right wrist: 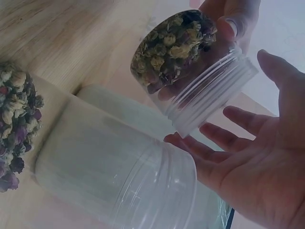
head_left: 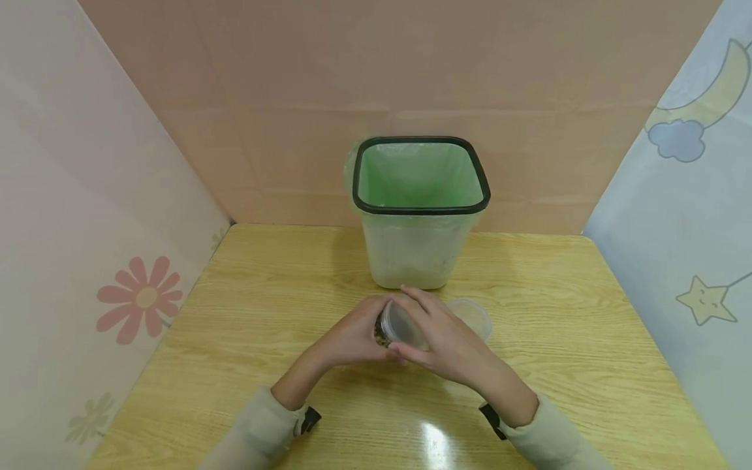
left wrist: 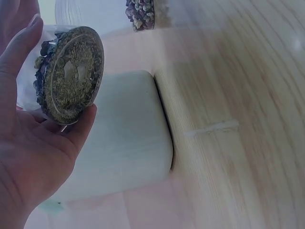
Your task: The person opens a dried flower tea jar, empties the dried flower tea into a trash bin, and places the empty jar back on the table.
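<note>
My left hand (head_left: 355, 336) holds a clear plastic jar (right wrist: 176, 62), its fingers and thumb curled round the body. The jar is tilted, and yellowish dried flower buds (right wrist: 174, 40) lie inside it. Its flat base (left wrist: 74, 74) faces the left wrist camera, showing fine greenish-brown bits. Ridged threads circle the jar's top end, which points toward my right hand (head_left: 449, 339). In the right wrist view that hand's fingers are spread and loosely extended, fingertips right at the jar's top rim. A second clear jar (right wrist: 143, 162) stands beside it, with pale and purple dried flowers (right wrist: 16, 129) at its bottom.
A whitish bin (head_left: 411, 251) with a black rim and green liner stands behind the hands, near the back wall. The second jar is partly behind my right hand in the head view. Printed sheets wall off the left, back and right of the wooden table (head_left: 282, 274).
</note>
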{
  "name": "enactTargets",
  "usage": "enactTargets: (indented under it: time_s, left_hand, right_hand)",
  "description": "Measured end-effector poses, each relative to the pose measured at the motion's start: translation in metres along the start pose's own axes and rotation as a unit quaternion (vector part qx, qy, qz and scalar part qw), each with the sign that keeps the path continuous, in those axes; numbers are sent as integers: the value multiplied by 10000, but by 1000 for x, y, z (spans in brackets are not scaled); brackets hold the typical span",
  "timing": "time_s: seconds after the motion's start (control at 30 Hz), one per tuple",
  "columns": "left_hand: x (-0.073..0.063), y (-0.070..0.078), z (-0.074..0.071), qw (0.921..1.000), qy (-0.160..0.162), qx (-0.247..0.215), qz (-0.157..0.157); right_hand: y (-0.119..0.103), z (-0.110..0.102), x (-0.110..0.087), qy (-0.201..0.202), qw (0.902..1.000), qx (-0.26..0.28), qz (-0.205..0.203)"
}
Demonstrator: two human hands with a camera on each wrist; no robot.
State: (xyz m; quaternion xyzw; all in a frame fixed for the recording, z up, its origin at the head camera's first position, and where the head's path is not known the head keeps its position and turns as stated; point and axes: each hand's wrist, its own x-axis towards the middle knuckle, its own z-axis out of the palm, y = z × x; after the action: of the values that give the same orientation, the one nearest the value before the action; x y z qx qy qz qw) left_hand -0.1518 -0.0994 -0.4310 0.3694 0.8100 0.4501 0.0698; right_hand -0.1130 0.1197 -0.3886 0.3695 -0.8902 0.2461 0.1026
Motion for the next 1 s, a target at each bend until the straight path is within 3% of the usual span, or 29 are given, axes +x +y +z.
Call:
enactTargets:
  time_s: [0.27,0.7,1.0]
  left_hand:
    - [-2,4,0,9995,-30,239,-189]
    - [-13,2,-11,9954,-776,-533,-186]
    - [-15,2,-14,9899,-1092,-908,15]
  right_hand:
    - [-2,0,0,-120,9998,-46,121]
    - [-2,-2,-4,-82,9956,106,-928]
    - [-2,-5,-5,-270,9914,392,-1221]
